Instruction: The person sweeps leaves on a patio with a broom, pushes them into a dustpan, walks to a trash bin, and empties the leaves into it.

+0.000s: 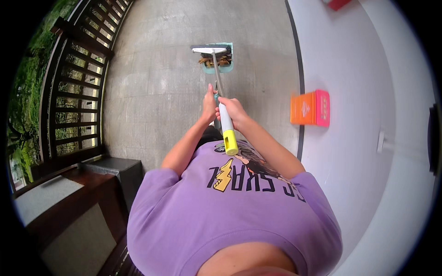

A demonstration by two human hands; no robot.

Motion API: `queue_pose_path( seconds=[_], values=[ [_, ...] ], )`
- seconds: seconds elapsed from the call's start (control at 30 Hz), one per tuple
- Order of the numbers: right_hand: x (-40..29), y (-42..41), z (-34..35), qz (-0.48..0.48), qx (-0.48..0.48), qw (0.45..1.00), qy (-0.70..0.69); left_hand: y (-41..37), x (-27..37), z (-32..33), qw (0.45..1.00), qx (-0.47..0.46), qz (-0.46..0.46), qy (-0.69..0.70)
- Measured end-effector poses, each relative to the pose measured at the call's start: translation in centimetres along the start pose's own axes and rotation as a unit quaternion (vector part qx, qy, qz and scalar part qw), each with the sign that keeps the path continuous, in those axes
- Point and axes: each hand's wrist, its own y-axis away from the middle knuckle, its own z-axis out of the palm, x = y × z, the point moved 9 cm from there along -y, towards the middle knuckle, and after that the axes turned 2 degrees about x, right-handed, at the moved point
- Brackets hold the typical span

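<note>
My right hand (234, 110) is closed around the grey grip of a long-handled broom or floor brush (210, 50), whose handle ends in a yellow cap near my chest. Its white-backed head lies over the upper part of a light teal dustpan (228, 69). Brown dry leaves (207, 62) lie in the dustpan, some poking out at its left side, by a row of comb teeth. My left hand (209, 105) is on the dustpan's upright handle (216, 98), just left of the broom handle, with the thumb pointing along it.
A dark wooden railing (76, 82) runs along the left, with greenery beyond. Grey floor tiles (165, 96) extend ahead. To the right, an orange and pink box (305, 108) is at the white wall (345, 86). A dark block (119, 164) stands at lower left.
</note>
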Motion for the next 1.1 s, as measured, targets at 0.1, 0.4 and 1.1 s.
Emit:
queue_pose_path(
  seconds=[0.1,0.4,1.1],
  values=[
    [-7.6,-4.2,-4.3,0.004,-0.006,1.000,0.020,-4.0,2.7,9.1,0.998,-0.052,-0.026,-0.023],
    [-34.1,-26.8,3.0,-0.044,-0.035,0.998,-0.028,-36.6,13.5,18.6,0.997,-0.068,-0.017,-0.034],
    [-101.4,-85.1,9.7,-0.082,-0.008,0.996,-0.027,-114.3,45.1,50.3,0.950,-0.092,0.182,-0.235]
  ],
)
